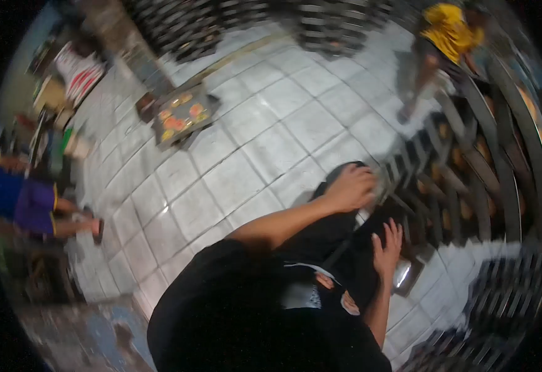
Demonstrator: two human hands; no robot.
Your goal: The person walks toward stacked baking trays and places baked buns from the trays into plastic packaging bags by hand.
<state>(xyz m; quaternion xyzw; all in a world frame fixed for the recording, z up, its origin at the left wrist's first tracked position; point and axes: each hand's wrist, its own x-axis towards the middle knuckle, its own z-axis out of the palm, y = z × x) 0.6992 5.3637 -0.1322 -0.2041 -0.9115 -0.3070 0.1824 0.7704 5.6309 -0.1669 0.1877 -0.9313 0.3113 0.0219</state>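
Note:
My left hand (351, 187) lies over the black-clad knee, its fingers draped forward and somewhat blurred; I see nothing held in it. My right hand (387, 249) is beside the other leg, palm down with its fingers spread and nothing in them. A small box-like thing with a bright, shiny face (402, 274) sits just right of the right hand, partly behind it. Both hands are close to a large stack of dark, slatted trays (463, 167) that shows orange-brown bits between its layers.
A low stand with a tray of colourful round pieces (183, 116) is on the white tiled floor (271, 136). A person in a yellow shirt (449, 31) is at the far right, another in blue and purple (32, 198) at left. More dark stacks (330, 25) line the back.

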